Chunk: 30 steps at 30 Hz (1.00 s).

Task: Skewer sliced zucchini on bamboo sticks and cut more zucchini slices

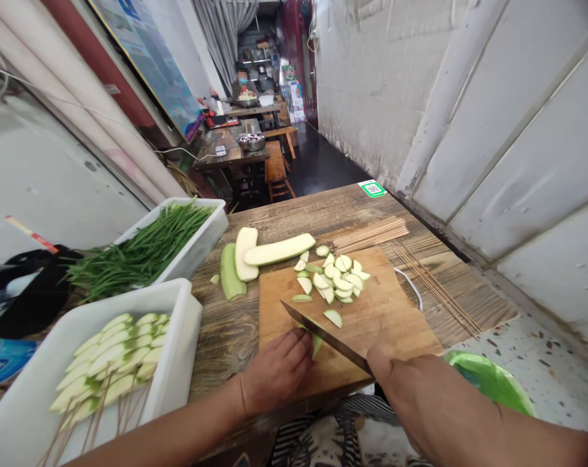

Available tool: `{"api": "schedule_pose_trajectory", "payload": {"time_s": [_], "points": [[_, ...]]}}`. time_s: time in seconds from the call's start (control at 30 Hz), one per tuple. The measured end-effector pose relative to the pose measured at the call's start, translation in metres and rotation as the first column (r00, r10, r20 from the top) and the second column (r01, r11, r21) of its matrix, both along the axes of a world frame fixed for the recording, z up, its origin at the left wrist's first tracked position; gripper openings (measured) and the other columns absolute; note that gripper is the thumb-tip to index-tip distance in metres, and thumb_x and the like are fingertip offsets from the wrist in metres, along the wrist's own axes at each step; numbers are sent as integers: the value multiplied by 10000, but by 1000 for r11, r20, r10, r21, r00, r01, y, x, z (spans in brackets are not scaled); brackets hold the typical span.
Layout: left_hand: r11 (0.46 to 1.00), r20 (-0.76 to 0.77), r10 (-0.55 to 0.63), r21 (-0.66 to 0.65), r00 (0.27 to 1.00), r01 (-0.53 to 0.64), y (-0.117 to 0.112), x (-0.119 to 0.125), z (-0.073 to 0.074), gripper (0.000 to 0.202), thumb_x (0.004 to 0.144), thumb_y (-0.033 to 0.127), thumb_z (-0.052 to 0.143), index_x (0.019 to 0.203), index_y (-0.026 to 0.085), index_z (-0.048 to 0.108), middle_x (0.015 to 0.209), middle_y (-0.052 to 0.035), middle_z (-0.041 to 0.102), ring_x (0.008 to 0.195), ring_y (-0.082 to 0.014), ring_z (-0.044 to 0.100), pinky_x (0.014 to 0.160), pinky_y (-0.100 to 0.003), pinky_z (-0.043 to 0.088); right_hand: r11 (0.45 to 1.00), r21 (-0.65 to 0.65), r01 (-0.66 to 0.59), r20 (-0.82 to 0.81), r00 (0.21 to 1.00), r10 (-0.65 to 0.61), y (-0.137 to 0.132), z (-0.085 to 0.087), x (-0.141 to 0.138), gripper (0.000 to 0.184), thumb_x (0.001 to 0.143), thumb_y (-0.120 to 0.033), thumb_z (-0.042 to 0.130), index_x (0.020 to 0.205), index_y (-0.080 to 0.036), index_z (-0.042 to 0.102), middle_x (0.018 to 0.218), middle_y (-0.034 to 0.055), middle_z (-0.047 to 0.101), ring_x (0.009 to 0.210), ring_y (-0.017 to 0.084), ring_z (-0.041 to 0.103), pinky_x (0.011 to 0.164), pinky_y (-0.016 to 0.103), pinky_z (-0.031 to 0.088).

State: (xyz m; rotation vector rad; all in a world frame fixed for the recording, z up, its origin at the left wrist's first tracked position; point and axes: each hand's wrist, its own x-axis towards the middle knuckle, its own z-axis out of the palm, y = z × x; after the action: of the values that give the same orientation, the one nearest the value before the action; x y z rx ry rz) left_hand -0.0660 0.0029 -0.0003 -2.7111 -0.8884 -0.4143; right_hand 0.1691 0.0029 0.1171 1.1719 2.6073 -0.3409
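Observation:
My right hand [411, 395] grips a knife [323, 334] whose blade lies slanted across the wooden cutting board [381, 318]. My left hand [277, 373] is closed on a green zucchini piece [317, 344] at the blade's edge, near the board's front left. A pile of cut zucchini slices [335, 275] lies further back on the board, with one loose slice [333, 317] closer to the knife. Long zucchini strips [255, 256] rest on the table just behind the board's left corner.
A white tray [177, 363] at left holds skewered zucchini slices [113, 360]. Behind it another white tray [206, 240] holds green chives. Bamboo skewers [372, 233] lie behind and right of the board. A green basin [493, 383] sits at lower right. A person sits far back.

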Motion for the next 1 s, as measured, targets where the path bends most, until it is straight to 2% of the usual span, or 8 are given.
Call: {"api": "schedule_pose_trajectory", "payload": {"time_s": [0.33, 0.47, 0.6, 0.77, 1.0], "points": [[998, -59, 2, -64, 998, -6, -2, -6, -7, 268, 814, 200, 506, 1038, 70, 575, 1066, -153, 572, 1024, -266, 520, 842, -382, 489, 999, 32, 24, -28, 999, -23, -4, -12, 3, 262, 718, -40, 505, 906, -188, 613, 609, 40, 679, 487, 214, 619, 414, 276, 382], [998, -55, -2, -59, 999, -2, 0, -5, -7, 253, 817, 203, 501, 1024, 80, 579, 1049, -147, 580, 984, -251, 540, 814, -375, 501, 1000, 16, 14, -8, 1000, -13, -2, -16, -2, 254, 714, -35, 509, 918, -158, 594, 609, 41, 682, 504, 214, 639, 427, 257, 398], [999, -37, -3, -52, 999, 1, 3, -5, 2, 254, 837, 246, 482, 999, 80, 585, 1001, -134, 600, 955, -236, 550, 790, -346, 511, 1000, 10, -15, 108, 994, 13, 4, -18, -7, 290, 675, 2, 527, 934, -121, 569, 643, 80, 694, 532, 240, 662, 416, 249, 388], [993, -148, -40, -117, 988, 23, 0, -12, 17, 318, 873, 233, 416, 1124, 69, 523, 1055, -144, 590, 1002, -231, 530, 803, -328, 506, 997, -66, -29, 95, 995, 35, 13, -16, -3, 369, 634, -24, 551, 996, -93, 533, 670, 88, 701, 604, 269, 675, 417, 261, 352], [995, -174, -32, -99, 984, 15, -8, -21, 2, 342, 864, 226, 440, 1155, 56, 497, 1114, -164, 562, 1056, -251, 500, 817, -338, 496, 998, 33, -56, 66, 996, 54, 2, -8, -3, 317, 642, -18, 507, 940, -119, 542, 614, 60, 692, 507, 224, 653, 361, 260, 209]]}}
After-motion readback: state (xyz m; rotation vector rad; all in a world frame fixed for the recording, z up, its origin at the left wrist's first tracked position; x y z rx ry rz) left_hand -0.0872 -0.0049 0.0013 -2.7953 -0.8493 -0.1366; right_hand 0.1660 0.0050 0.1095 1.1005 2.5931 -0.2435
